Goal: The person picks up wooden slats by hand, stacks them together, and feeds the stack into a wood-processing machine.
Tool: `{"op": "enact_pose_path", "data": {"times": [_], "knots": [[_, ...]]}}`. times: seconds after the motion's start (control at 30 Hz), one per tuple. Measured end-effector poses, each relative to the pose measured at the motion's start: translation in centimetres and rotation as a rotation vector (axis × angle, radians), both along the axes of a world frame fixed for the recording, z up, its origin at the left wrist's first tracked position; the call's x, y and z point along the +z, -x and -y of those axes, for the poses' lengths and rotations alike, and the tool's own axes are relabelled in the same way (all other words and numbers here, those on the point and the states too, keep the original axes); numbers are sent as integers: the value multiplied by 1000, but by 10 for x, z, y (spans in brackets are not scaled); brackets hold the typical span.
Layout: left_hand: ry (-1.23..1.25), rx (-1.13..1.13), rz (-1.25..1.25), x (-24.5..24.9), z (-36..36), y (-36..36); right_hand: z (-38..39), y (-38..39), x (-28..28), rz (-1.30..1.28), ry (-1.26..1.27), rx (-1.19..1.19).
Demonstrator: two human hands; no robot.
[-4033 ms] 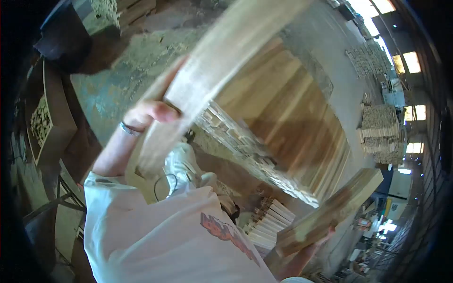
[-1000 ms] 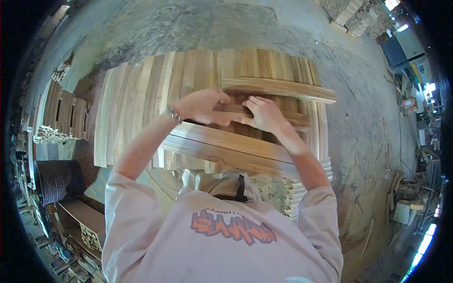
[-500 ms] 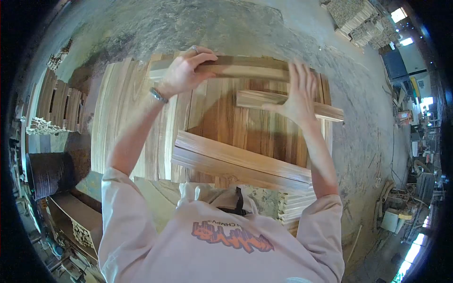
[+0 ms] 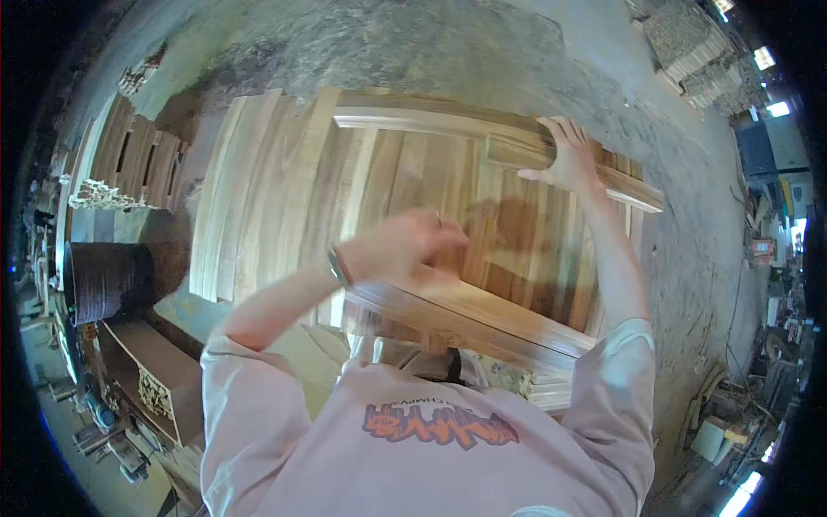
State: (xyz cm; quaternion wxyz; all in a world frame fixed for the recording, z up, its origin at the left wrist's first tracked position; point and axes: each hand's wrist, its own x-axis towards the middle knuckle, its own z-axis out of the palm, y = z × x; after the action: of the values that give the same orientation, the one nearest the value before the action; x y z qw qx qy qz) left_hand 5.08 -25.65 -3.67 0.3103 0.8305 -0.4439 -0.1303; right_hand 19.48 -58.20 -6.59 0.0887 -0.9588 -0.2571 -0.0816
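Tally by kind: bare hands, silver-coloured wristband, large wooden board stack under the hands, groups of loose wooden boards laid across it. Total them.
Bare hands: 2, left hand and right hand
Silver-coloured wristband: 1
Large wooden board stack: 1
Loose wooden board groups: 2, near group and far group
Total: 6

Mostly wood from here. The upper board [image 4: 405, 122] is looking smooth and pale; the lower boards [image 4: 500, 314] are catching light with a faint satin sheen. Plank stack [image 4: 258, 181] is showing bare, streaky grain. Floor [image 4: 388, 52] is looking like rough, blotchy concrete. Shirt [image 4: 388, 482] is reading matt cloth; wristband [image 4: 339, 267] is glinting like metal. Dark drum [image 4: 112, 280] is looking dull.
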Motion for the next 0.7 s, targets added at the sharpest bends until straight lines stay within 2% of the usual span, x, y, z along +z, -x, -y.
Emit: {"op": "enact_pose_path", "data": {"times": [0.07,0.17,0.23,0.3,0.37,0.43,0.47,0.53,0.57,0.6,0.67,0.7], "knots": [[-121,47,274,-29,7,34,-3,-4,-1,9,8,-16],[-60,108,210,-38,7,42,-9,8,7,5,75,-23],[-30,122,252,-49,6,42,-25,46,21,250,-45,-40],[7,150,296,-53,8,36,-34,108,37,-101,-132,-94],[14,196,312,-54,11,28,-33,167,58,-763,-134,-120],[29,216,312,-60,16,19,-22,220,23,-470,-4,-89],[41,227,312,-61,20,17,-21,222,16,-466,-2,-86],[114,150,317,-61,32,19,-13,227,8,-410,-265,-181],[183,73,314,-61,40,23,-12,225,8,-410,-260,-184],[115,14,189,-49,48,30,-13,221,8,-324,-269,-197],[93,-27,188,-50,63,34,-14,208,12,-141,-260,-172],[67,-60,175,-51,67,35,-12,205,10,-136,-259,-173]]}}
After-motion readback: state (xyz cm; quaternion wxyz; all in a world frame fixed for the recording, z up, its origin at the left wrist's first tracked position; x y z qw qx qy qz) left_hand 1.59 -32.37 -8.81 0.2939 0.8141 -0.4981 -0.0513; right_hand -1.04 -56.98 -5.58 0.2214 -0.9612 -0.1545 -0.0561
